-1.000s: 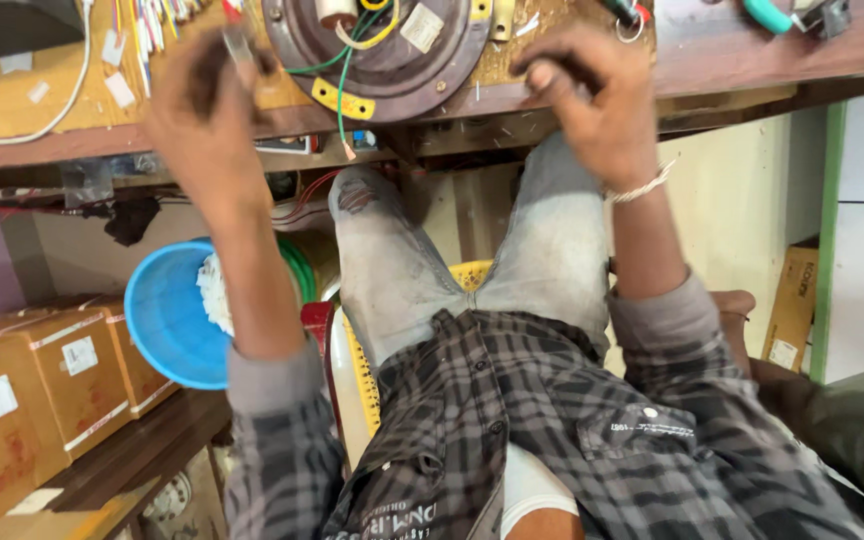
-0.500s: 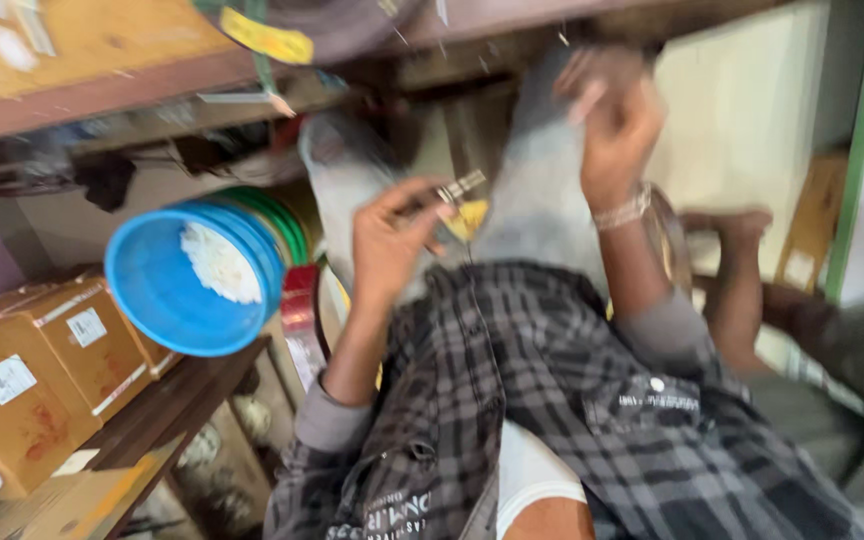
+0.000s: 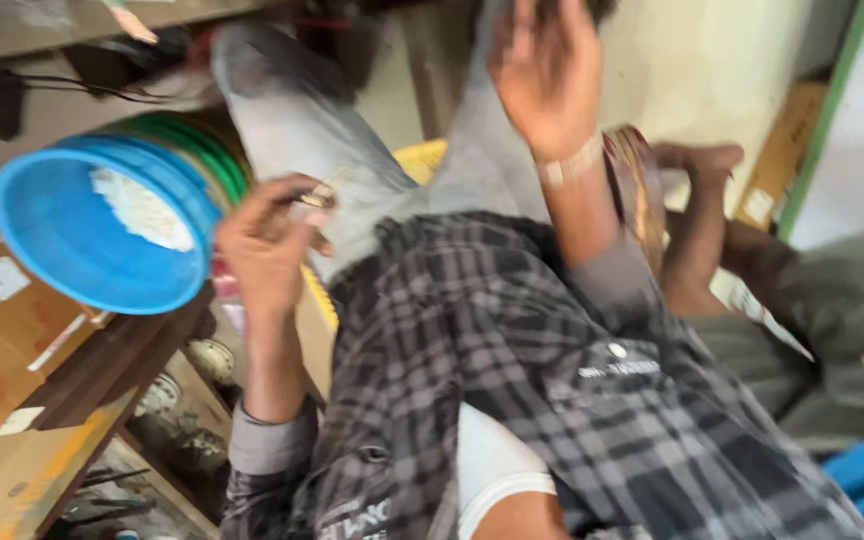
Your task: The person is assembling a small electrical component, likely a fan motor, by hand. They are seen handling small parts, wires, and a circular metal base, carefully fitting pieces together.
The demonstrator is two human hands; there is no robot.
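Head view, blurred by motion: left hand (image 3: 270, 240) is pinched narrow on a small metal tool (image 3: 314, 197), held above the lap just beside a blue bowl (image 3: 72, 250) with white stuff in it. Right hand (image 3: 547, 75) is raised, fingers spread wide, holding nothing. A slip looks possible: the pinch is light and the tool thin, so it could drop between the knees or onto the cluttered shelf (image 3: 142, 400) below. The left elbow could also knock the bowl, which sits tilted at the bench edge.
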